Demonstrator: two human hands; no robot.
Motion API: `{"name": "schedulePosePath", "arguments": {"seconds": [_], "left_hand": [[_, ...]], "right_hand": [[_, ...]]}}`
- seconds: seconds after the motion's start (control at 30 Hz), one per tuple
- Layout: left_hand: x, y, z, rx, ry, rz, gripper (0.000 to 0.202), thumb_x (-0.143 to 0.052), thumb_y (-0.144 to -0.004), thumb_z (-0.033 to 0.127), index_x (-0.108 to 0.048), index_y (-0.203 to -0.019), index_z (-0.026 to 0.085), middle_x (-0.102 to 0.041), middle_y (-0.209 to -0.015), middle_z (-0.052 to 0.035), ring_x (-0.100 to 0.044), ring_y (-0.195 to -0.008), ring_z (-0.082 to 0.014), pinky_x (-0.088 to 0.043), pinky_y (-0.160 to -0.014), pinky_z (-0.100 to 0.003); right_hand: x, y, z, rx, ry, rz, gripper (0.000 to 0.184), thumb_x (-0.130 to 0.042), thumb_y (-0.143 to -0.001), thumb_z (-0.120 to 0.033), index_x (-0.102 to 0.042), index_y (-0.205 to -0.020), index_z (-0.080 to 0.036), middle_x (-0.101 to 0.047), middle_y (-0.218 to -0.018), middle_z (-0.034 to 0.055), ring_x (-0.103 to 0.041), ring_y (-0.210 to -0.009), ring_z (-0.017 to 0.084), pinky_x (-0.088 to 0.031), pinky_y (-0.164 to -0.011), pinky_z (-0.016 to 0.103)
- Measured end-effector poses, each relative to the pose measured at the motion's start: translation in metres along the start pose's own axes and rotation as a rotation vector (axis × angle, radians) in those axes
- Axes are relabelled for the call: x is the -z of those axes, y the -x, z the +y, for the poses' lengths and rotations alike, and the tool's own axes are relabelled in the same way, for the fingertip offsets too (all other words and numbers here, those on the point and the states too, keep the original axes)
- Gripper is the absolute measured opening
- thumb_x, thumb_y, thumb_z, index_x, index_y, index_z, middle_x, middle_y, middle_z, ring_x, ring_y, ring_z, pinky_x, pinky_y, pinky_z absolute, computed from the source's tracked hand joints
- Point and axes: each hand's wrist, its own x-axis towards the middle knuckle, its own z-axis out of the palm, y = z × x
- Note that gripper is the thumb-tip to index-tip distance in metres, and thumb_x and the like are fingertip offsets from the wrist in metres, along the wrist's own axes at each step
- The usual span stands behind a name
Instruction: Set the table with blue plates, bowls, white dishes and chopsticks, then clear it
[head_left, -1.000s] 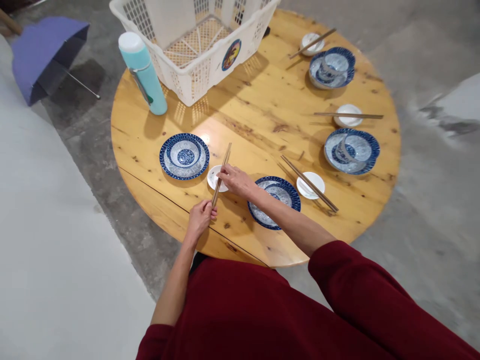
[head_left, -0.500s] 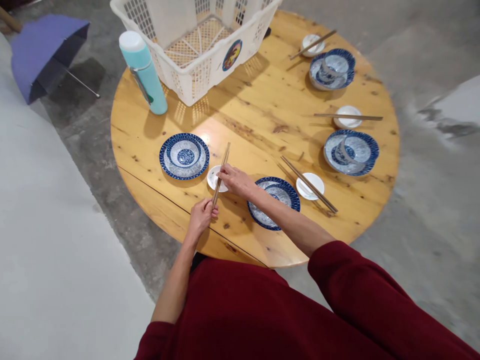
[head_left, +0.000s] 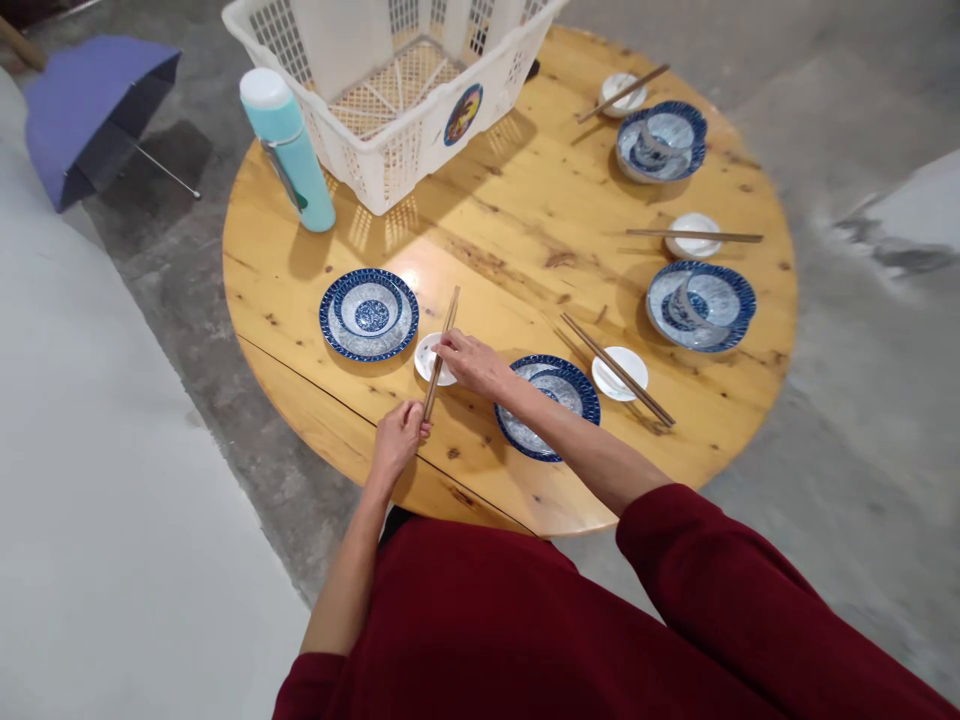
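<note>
left hand: fingers curled closed, near end of slender brown chopsticks gripped. right hand: fingertips pinched on same chopsticks near mid-length. chopsticks held slantwise across small round white dish. dish flanked by blue-and-white patterned round plate and second such plate, latter partly covered by right forearm. all crockery supported on round yellow wooden table.

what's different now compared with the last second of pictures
No visible move beyond a slight shift of the view; nothing taken hold of or let go. Left hand and right hand stay on the chopsticks across the small white dish; basket and bottle stay put.
</note>
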Motion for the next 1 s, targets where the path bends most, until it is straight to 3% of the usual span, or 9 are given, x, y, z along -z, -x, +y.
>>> {"name": "schedulePosePath", "arguments": {"seconds": [0.13,0.23,0.33,0.43,0.6,0.73,0.87,1.0], "left_hand": [[0.017,0.017,-0.006,-0.054,-0.094,0.08,0.026,-0.053,-0.093,0.043,-0.067,-0.088,0.021,-0.072,-0.076,-0.003,-0.07,-0.071,-0.0176,-0.055,-0.069,-0.026],[0.032,0.037,-0.012,-0.075,-0.148,0.133,0.026,-0.053,-0.093,0.044,-0.069,-0.092,0.023,-0.075,-0.084,-0.0048,-0.073,-0.077,-0.0201,-0.055,-0.074,-0.028],[0.044,0.062,-0.02,-0.056,-0.188,0.174,0.03,-0.052,-0.093,0.047,-0.068,-0.099,0.023,-0.076,-0.09,-0.0056,-0.074,-0.081,-0.0217,-0.055,-0.075,-0.03],[0.049,0.086,-0.029,-0.026,-0.213,0.181,0.031,-0.05,-0.093,0.047,-0.068,-0.101,0.023,-0.077,-0.09,-0.0053,-0.075,-0.082,-0.0222,-0.055,-0.076,-0.031],[0.043,0.107,-0.046,-0.057,-0.257,0.11,0.025,-0.051,-0.093,0.043,-0.069,-0.096,0.026,-0.078,-0.088,-0.0044,-0.074,-0.08,-0.0221,-0.055,-0.08,-0.032],[0.034,0.106,-0.05,-0.084,-0.308,0.007,0.025,-0.051,-0.093,0.041,-0.069,-0.098,0.025,-0.079,-0.094,-0.0072,-0.074,-0.082,-0.0227,-0.056,-0.077,-0.031],[0.03,0.104,-0.043,-0.152,-0.4,-0.073,0.031,-0.045,-0.097,0.041,-0.069,-0.106,0.022,-0.078,-0.103,-0.0096,-0.075,-0.091,-0.023,-0.057,-0.082,-0.032],[0.024,0.106,-0.033,-0.253,-0.524,-0.061,0.034,-0.044,-0.097,0.04,-0.069,-0.109,0.021,-0.078,-0.109,-0.0095,-0.075,-0.098,-0.0238,-0.057,-0.088,-0.035]], "right_hand": [[0.011,0.007,-0.005,-0.031,-0.022,0.05,0.035,-0.043,-0.095,-0.009,-0.064,-0.122,-0.015,-0.06,-0.117,0.0161,-0.058,-0.095,0.025,-0.047,-0.083,0.036],[0.023,0.027,-0.016,-0.07,-0.073,0.12,0.034,-0.045,-0.095,-0.012,-0.063,-0.124,-0.015,-0.06,-0.117,0.0169,-0.059,-0.099,0.026,-0.05,-0.084,0.037],[0.03,0.067,-0.036,-0.135,-0.142,0.197,0.032,-0.043,-0.099,-0.018,-0.062,-0.125,-0.016,-0.062,-0.118,0.0169,-0.062,-0.102,0.026,-0.053,-0.082,0.036],[0.023,0.122,-0.066,-0.239,-0.221,0.226,0.031,-0.043,-0.099,-0.023,-0.063,-0.123,-0.021,-0.065,-0.115,0.0152,-0.065,-0.101,0.026,-0.056,-0.08,0.038],[-0.006,0.212,-0.128,-0.501,-0.407,0.251,0.033,-0.043,-0.099,-0.03,-0.064,-0.124,-0.035,-0.069,-0.109,0.0117,-0.07,-0.101,0.028,-0.06,-0.085,0.047],[-0.022,0.253,-0.163,-0.645,-0.502,0.209,0.031,-0.044,-0.099,-0.034,-0.066,-0.121,-0.04,-0.072,-0.107,0.0108,-0.072,-0.098,0.029,-0.062,-0.081,0.049],[-0.028,0.272,-0.169,-0.666,-0.49,0.237,0.03,-0.045,-0.1,-0.033,-0.067,-0.12,-0.032,-0.074,-0.104,0.0098,-0.074,-0.094,0.026,-0.063,-0.077,0.042],[-0.032,0.288,-0.158,-0.675,-0.422,0.31,0.031,-0.041,-0.102,-0.029,-0.068,-0.115,-0.021,-0.075,-0.097,0.0091,-0.075,-0.088,0.022,-0.061,-0.076,0.033]]}}
